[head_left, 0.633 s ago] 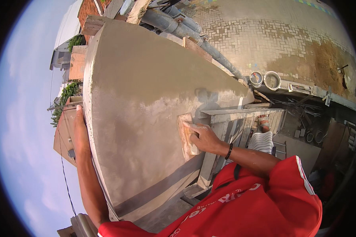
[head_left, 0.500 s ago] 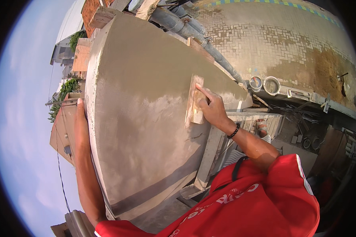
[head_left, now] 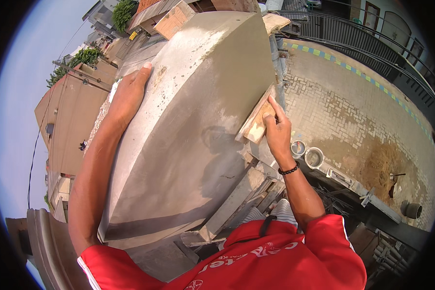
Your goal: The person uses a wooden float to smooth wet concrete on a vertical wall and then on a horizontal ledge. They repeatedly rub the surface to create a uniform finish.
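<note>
A wooden plastering float (head_left: pixel 257 121) lies against the grey plastered wall face (head_left: pixel 188 145), close to its right edge. My right hand (head_left: pixel 278 133) is closed on the float, with the index finger stretched along its back. The plaster looks darker and wetter toward the far end, paler and smoother nearer me. My left hand (head_left: pixel 129 94) rests over the outer side of the wall's pale, speckled top (head_left: pixel 154 99). Its thumb lies straight on that top, while the other fingers are hidden from view.
Below the wall stands a timber frame (head_left: pixel 237 200). Grey metal pipe (head_left: pixel 279 72) runs along its far right side. Down on the paving (head_left: pixel 343 106) are two buckets (head_left: pixel 314 157) and a sand pile (head_left: pixel 384 164). Beyond the left side are roofs and a wire.
My view has swung, so more of the wall's top shows. The float has moved to the wall's right edge. My left hand now shows farther onto the top.
</note>
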{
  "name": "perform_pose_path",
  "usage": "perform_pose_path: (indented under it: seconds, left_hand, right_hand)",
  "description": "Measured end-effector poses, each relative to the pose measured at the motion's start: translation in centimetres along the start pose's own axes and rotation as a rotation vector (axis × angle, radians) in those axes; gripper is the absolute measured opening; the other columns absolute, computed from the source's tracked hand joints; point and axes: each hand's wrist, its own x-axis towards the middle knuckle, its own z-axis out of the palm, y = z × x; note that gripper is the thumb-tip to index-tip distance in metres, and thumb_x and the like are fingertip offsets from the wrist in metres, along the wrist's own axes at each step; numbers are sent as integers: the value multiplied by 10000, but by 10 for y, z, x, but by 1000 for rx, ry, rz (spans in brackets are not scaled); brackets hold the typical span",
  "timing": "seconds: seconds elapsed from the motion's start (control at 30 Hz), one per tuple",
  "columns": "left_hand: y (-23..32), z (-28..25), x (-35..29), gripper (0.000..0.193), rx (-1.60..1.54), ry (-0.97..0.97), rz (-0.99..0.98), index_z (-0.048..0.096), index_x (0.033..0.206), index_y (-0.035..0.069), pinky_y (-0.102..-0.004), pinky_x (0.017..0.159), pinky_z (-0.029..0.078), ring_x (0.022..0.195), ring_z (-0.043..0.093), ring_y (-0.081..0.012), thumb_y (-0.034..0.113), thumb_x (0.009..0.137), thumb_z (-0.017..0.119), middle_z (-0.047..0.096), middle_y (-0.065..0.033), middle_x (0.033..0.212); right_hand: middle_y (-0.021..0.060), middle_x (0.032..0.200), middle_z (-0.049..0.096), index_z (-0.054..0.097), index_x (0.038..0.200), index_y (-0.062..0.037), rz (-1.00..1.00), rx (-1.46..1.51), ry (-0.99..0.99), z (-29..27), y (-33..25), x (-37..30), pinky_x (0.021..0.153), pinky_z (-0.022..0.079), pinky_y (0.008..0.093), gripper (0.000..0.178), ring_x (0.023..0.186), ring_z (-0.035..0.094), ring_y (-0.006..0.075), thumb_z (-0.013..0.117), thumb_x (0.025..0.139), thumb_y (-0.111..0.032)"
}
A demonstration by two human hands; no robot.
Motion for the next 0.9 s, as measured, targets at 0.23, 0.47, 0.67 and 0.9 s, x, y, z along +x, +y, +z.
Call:
perform_pose_path:
  seconds: [0.23,0.47,0.67,0.9]
  left_hand:
    - [-4,7,12,781,103,9,48,699,1141,-57,-459,967,464,1102,658,-399,637,979,380,693,-282,1134]
    - [-3,7,4,729,165,32,58,705,1163,-35,-479,987,486,1144,649,-402,579,1001,345,690,-249,1190]
    - [5,9,2,673,201,17,64,684,1253,16,-492,1003,486,1192,633,-375,542,1018,337,670,-227,1257]
    - [7,6,-8,663,129,49,11,676,1279,57,-469,1001,489,1211,631,-342,574,1006,365,669,-167,1294]
  right_hand:
    - [124,933,667,541,1431,2,-424,-226,-331,34,9,-98,641,470,289,551,675,508,114,558,886,-68]
    - [-17,722,568,493,1485,-42,1,50,-53,4,-72,41,445,366,217,550,515,444,42,509,937,-80]
    - [256,996,634,540,1432,-17,-238,-258,-647,30,-20,-112,890,480,379,546,939,629,281,593,896,-108]
    - [-1,781,578,549,1435,-23,302,-80,-372,-52,31,-95,446,399,218,504,526,473,49,546,934,-67]
